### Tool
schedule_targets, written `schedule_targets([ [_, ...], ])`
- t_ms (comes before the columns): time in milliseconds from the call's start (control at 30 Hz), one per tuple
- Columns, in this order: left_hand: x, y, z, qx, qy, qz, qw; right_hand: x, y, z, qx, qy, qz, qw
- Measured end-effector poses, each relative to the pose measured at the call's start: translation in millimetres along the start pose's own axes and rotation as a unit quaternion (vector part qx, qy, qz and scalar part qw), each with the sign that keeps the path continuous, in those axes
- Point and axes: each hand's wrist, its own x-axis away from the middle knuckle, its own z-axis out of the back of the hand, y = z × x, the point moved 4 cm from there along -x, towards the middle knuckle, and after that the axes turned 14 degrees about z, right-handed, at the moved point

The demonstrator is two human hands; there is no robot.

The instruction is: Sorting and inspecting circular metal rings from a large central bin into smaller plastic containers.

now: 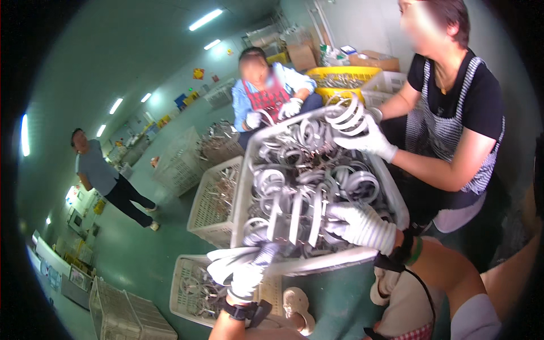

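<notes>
In my left hand (247, 280), gloved in white, is a bundle of pale ring-shaped bands (224, 264); its closed fingers are partly hidden behind them. My right hand (365, 228), in a striped white glove, reaches over the near right part of a large pale crate (309, 266). Its fingers are curled and blurred beside an upright pale band (315, 218), and I cannot tell what lies between them. The crate is heaped with metal rings and curved bands (354, 184). Across it, a co-worker's gloved hand (371, 141) holds several rings (345, 116).
A second co-worker (269, 96) sits at the far side, handling a band. Smaller pale crates of metal parts (212, 198) stand left of the large one, another (178, 283) near my left arm. A yellow basket (345, 72) is behind. A person (102, 170) stands on the green floor.
</notes>
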Motion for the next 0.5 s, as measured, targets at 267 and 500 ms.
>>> schedule_targets([
  [267,-3.7,11.1,-7.6,-0.11,-0.005,-0.061,0.992,5.6,-5.5,13.5,-0.11,-0.009,-0.062,0.992],
  [500,-3.8,-9.8,25.4,-0.063,0.168,-0.17,0.969,-7.5,-7.0,-9.5,-0.37,-0.027,-0.151,0.916],
])
